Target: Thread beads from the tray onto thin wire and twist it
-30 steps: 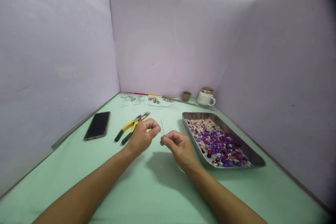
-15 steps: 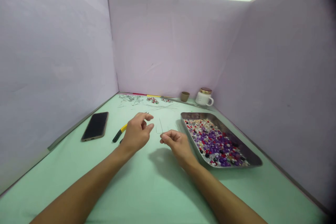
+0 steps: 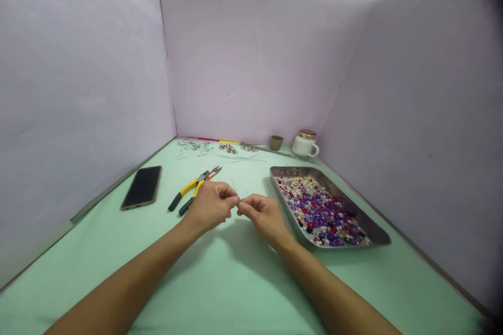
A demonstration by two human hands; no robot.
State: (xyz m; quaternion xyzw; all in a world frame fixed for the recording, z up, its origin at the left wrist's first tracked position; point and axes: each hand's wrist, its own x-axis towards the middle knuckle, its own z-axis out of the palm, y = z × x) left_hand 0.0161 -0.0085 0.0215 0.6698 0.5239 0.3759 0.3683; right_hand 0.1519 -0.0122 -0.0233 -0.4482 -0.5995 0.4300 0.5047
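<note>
Above the green tabletop my left hand (image 3: 214, 204) and my right hand (image 3: 264, 214) meet fingertip to fingertip. Both pinch a thin wire (image 3: 233, 184), whose fine end sticks up from between the fingers. The lower part of the wire is hidden by the fingertips. Pliers with yellow and black handles (image 3: 188, 188) lie just behind my left hand, beside small snips with an orange handle (image 3: 214, 171). To the right of my right hand is a metal tray (image 3: 379, 235) holding purple, red, white and black beads (image 3: 326, 212).
A phone (image 3: 142, 187) lies at the left. Toward the back are wire pieces (image 3: 195, 146), small beaded clusters (image 3: 228, 148), a small brown cup (image 3: 276, 142) and a lidded white mug (image 3: 304, 145). Pale panels (image 3: 251, 63) enclose the table on three sides.
My left hand has moved slightly right and down, and its spread fingers have closed on the wire at my right fingertips. The pliers and snips are now more visible. My right hand has barely moved.
</note>
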